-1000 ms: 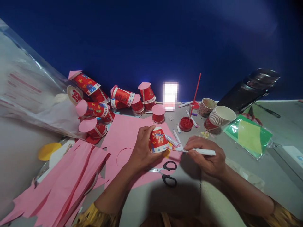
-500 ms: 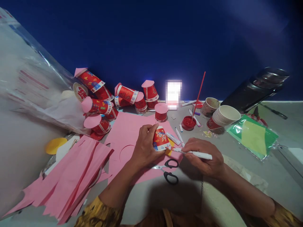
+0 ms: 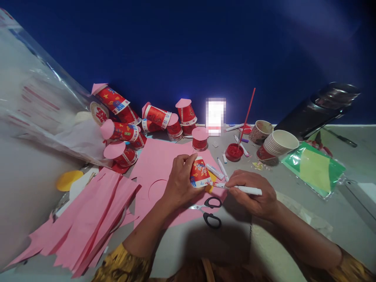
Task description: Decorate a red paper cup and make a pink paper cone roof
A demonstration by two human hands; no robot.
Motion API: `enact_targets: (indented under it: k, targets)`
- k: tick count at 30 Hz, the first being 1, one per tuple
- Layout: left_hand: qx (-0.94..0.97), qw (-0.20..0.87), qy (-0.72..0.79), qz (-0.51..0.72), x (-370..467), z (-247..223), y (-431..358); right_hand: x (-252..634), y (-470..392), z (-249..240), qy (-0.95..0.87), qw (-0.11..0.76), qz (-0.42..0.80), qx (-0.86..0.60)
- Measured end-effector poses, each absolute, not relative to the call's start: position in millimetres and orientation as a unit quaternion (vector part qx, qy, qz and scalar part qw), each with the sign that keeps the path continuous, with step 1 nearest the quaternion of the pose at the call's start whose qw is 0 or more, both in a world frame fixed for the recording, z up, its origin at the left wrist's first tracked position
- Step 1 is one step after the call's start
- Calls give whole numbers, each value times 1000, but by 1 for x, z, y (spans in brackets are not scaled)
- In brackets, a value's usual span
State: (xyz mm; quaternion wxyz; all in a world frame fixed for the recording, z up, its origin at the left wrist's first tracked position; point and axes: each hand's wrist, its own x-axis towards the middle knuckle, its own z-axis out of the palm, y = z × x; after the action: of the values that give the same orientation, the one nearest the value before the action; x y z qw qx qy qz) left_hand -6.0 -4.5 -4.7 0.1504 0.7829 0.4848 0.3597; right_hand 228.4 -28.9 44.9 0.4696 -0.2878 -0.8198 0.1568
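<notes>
1. The left hand (image 3: 179,178) has its fingers wrapped round a red, white-edged paper cup (image 3: 200,170), straight ahead at twelve o'clock.
2. The right hand's (image 3: 255,194) fingers pinch a white marker pen (image 3: 249,190), tip by the cup's four o'clock.
3. Black-handled metal scissors (image 3: 200,206) lie around six o'clock.

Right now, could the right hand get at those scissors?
Probably yes: the scissors lie near the right hand, handle end uncovered, with nothing seen blocking the way. That hand holds a white marker, though, so it would likely have to put that down first.
</notes>
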Motion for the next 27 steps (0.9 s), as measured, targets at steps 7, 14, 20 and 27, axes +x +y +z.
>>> enact_targets:
  k: [7, 14, 20, 27]
  targets:
    - [782, 154, 483, 361, -6, -5, -5, 230, -29, 43, -808, 489, 145, -297]
    - [787, 145, 479, 360, -5, -6, -5, 230, -28, 43, -813, 475, 154, -300]
    - [774, 181, 490, 357, -6, -4, -5, 230, -29, 44, -805, 490, 154, -296]
    - [795, 129, 500, 318, -6, -7, -5, 226, -30, 42, -803, 495, 165, -287]
